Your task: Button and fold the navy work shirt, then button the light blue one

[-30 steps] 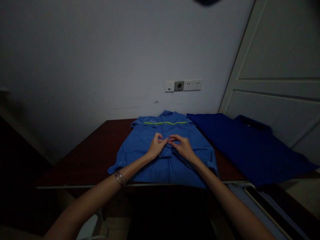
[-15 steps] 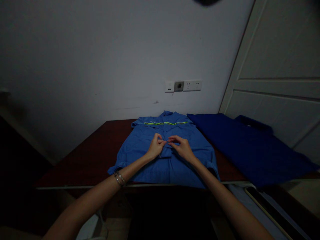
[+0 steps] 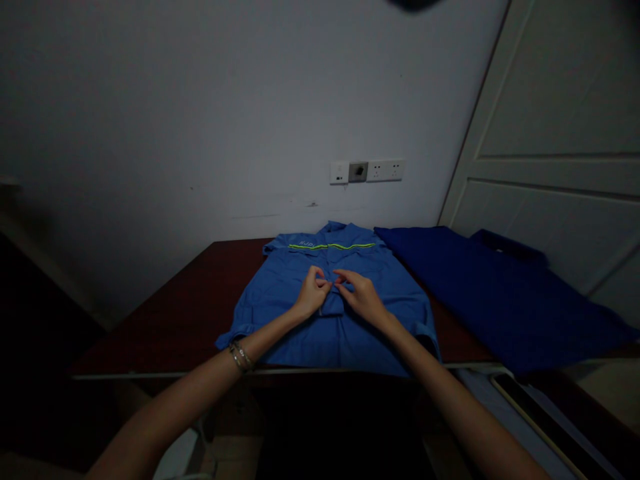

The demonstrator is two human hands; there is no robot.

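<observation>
A blue work jacket [image 3: 290,293] with a yellow-green stripe and white lettering across its chest lies front up, its collar toward the wall. Over the middle of its front, my left hand [image 3: 313,292] pinches the front edge of the cloth between thumb and fingers. Close beside it on the right, my right hand [image 3: 361,293] has thumb and fingertips brought together at the same front edge. The fingertips of both hands almost meet. Whatever small fastening lies between them is too small and dark to make out.
The jacket lies on a dark red table [image 3: 185,300] against a wall. To the right is a darker blue cloth [image 3: 490,300] hanging over the front edge. Below it, a phone [image 3: 535,420] rests on something pale. Wall sockets [image 3: 385,171] are above the table.
Both hands have shifted slightly to the left and stay pinched at the jacket's front. My right fingertips have moved a little apart from the left ones. The jacket lies as before.
</observation>
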